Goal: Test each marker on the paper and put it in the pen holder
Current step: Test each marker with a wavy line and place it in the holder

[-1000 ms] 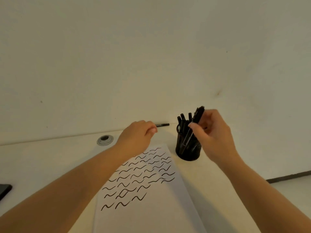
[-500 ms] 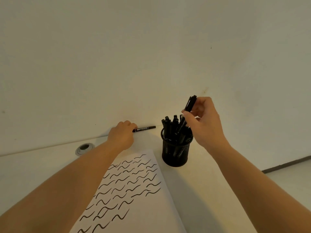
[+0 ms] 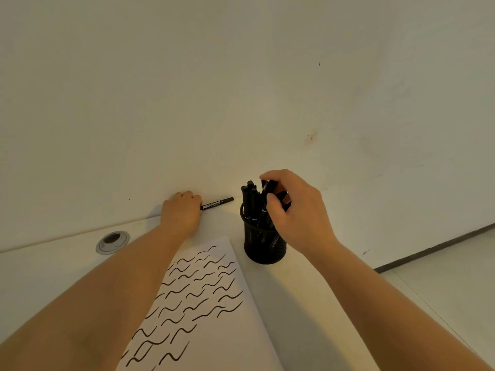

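Since half a second ago: right hand (image 3: 297,210) has lowered its marker (image 3: 265,210) into the pen holder (image 3: 263,247), fingers curled on it.
Left hand (image 3: 182,212): gripping the last marker (image 3: 218,203) lying just beside it.
Meaning: one test remains, I judge.
Paper (image 3: 214,330): wavy strokes.
Label: unreadable.

Off-white wall (image 3: 241,76) fills the upper frame, 9 through 3 o'clock; small reddish-brown stain (image 3: 310,137) at about 2 o'clock, one dark speck (image 3: 319,64) higher up. White desk (image 3: 48,274) butts against the wall, with a round silver cable grommet (image 3: 112,241) at 9 o'clock. Dark baseboard strip (image 3: 434,249) runs at 4 o'clock above pale floor (image 3: 460,277). Warm, dim yellowish light.
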The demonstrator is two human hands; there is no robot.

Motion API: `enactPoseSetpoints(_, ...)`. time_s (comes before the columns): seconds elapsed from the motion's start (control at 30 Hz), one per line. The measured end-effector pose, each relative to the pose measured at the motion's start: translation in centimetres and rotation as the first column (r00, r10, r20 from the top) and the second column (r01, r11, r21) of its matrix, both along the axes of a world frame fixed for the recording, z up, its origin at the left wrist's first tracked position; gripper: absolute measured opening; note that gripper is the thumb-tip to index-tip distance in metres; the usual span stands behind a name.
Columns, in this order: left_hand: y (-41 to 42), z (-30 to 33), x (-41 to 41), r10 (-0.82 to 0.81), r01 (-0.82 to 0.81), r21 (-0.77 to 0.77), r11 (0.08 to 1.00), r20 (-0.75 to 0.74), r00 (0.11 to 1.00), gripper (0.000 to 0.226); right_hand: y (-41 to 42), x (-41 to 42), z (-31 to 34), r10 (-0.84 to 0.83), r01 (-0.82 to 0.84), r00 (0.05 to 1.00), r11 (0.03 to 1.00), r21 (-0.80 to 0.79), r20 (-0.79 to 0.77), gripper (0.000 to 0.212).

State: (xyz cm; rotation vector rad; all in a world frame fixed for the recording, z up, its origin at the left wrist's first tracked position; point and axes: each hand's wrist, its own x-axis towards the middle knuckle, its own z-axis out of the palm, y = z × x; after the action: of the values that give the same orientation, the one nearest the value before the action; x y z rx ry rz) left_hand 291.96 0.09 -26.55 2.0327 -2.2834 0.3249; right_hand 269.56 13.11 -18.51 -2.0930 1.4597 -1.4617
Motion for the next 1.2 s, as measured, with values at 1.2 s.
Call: enactPoseSetpoints(1.2, 28.1, 3.9, 3.1, -0.250, 0.157, -0.205, 0.966, -0.587, 0.770, 0.009, 13.8, 9.9, -4.1, 0.088, -0.295, 0.869, 0.883, 0.366, 0.487, 0.012)
